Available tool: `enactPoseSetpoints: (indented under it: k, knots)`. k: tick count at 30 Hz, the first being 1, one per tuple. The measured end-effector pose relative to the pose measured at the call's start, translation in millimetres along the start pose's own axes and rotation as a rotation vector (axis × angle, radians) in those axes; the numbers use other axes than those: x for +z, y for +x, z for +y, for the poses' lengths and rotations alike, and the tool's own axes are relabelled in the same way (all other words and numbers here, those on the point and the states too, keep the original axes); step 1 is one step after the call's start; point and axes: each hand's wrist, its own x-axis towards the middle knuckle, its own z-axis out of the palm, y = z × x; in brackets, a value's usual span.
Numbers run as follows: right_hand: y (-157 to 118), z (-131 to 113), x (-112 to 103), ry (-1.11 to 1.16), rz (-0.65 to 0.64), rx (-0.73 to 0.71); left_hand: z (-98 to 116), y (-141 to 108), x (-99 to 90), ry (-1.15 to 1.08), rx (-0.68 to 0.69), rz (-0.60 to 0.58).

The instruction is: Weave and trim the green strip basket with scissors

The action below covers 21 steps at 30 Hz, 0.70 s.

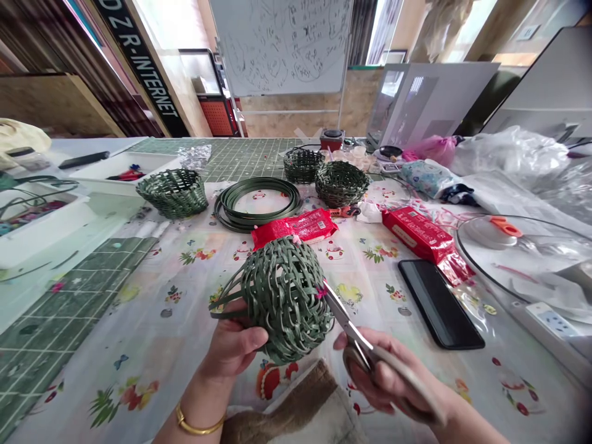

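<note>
A dark green woven basket [287, 296] is held tilted above the table by my left hand [235, 345], its thumb on the weave. Loose strip ends stick out on the basket's left side. In my right hand [383, 370] is a pair of scissors [345, 320], with fingers through the handles. The blade tips meet the basket's right side at a bright pink tie [320, 292]. Whether the blades touch the tie, I cannot tell. Part of my left hand's fingers is hidden behind the basket.
Behind the held basket lie a red packet [300, 227] and a coil of green strip [259, 200]. Finished-looking green baskets stand at left [173, 194] and centre. To the right are a black phone [439, 303], another red packet [425, 240] and a wire hoop.
</note>
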Motion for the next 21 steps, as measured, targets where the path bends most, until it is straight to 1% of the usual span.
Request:
enactPoseSetpoints:
  k: [2,4,7,8,10,13,15,17,19,21]
  knots:
    - [-1,-5,0,-0.349,0.221,-0.044,0,0,0.6,-0.001,0.004,-0.005]
    - [-2,-8,0,-0.676,0.381,-0.119,-1,-1,1.5,-0.004,0.011,-0.005]
    - [-3,-10,-1,-1.099,0.492,-0.305,-2,-2,3.0,-0.011,0.017,-0.006]
    - [-3,-11,-1,-1.206,0.507,-0.356,-2,-2,3.5,-0.012,0.017,-0.011]
    - [-3,-12,-1,-1.353,0.507,-0.410,-2,-2,4.4,-0.015,0.015,-0.027]
    - [-4,-13,0,-1.429,0.480,-0.436,-3,-1,4.8,-0.014,0.023,-0.052]
    - [-4,-13,0,-1.425,0.472,-0.460,-3,0,4.3,-0.008,0.023,-0.076]
    - [-4,-11,1,-1.375,0.469,-0.476,-2,-1,3.5,0.003,0.021,-0.098]
    - [-5,-10,3,-1.225,0.438,-0.413,-1,-1,2.7,0.021,0.022,-0.109]
    - [-7,-9,4,-0.945,0.364,-0.252,0,0,2.4,0.038,0.037,-0.105]
